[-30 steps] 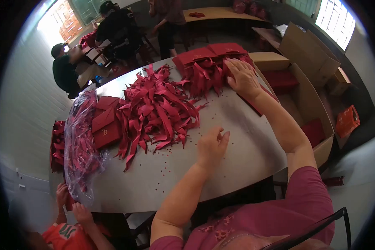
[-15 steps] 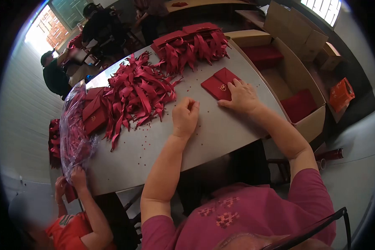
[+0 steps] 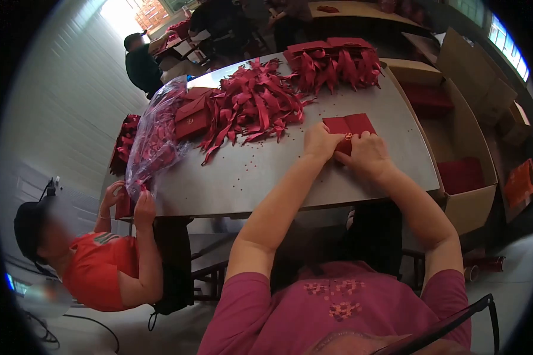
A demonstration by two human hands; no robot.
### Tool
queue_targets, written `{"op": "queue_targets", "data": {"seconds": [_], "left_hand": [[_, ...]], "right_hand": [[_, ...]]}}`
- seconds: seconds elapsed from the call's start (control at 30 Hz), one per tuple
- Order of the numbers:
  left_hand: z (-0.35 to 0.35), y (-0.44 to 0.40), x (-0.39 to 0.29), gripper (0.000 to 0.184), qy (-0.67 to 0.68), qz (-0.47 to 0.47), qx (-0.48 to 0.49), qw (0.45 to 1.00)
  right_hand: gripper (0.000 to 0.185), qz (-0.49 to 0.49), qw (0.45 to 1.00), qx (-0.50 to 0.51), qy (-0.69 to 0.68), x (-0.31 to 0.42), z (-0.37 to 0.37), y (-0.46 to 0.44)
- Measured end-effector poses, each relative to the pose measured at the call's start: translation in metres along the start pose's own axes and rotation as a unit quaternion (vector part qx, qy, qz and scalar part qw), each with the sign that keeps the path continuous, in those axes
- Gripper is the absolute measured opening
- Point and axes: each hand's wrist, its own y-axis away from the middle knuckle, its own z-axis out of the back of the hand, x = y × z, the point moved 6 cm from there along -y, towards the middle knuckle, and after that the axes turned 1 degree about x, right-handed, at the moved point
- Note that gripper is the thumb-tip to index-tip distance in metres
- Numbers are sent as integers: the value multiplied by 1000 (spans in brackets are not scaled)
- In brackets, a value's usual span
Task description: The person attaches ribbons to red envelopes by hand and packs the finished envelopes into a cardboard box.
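Hold the red envelope (image 3: 357, 123) square on the surface (image 3: 278, 183), apart from the ribbon pile (image 3: 260, 103), and apply light, even pressure from both sides to avoid creasing. Left hand (image 3: 322, 143): fingers curled, partly closed, touching the near left part. Right hand (image 3: 371, 156): fingers bent, touching beside the gold emblem (image 3: 348, 136). Whether either hand pinches the material cannot be told

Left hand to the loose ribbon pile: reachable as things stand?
Probably yes. The left hand touches the red envelope, so it would likely have to leave that first. The ribbon pile lies close by, beyond and to its left, with only open tabletop seen between.
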Motion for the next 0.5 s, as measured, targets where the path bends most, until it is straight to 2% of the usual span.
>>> {"op": "queue_targets", "data": {"seconds": [0.07,0.1,0.17,0.2,0.27,0.3,0.33,0.37,0.4,0.43,0.5], "left_hand": [[2,-8,7,24,48,-21,-75,996],[4,-11,6,24,50,-17,-80,995],[-1,-16,10,20,239,49,6,970],[1,-22,14,20,241,54,3,969],[-21,-29,20,23,350,114,178,913],[-24,-30,20,23,353,116,178,911],[-15,-32,10,23,356,20,100,929],[-11,-28,6,24,357,-27,63,932],[-7,-24,1,24,355,-73,24,932],[2,-16,-5,24,215,-150,-62,963],[15,-3,-18,23,73,-220,-142,962]], "right_hand": [[56,59,995,-79,23,11,5,1],[56,66,995,-78,24,15,13,-2],[41,32,996,68,41,15,27,-13],[41,36,996,73,42,15,33,-21],[22,92,992,-70,-42,17,59,-44],[22,94,993,-66,-41,20,57,-60],[18,164,980,-110,-38,38,59,-75],[15,232,960,-153,-37,56,58,-89],[13,297,944,-137,-42,72,51,-102],[12,361,924,-120,-47,89,43,-115],[15,446,890,-84,-43,112,19,-144]]}}
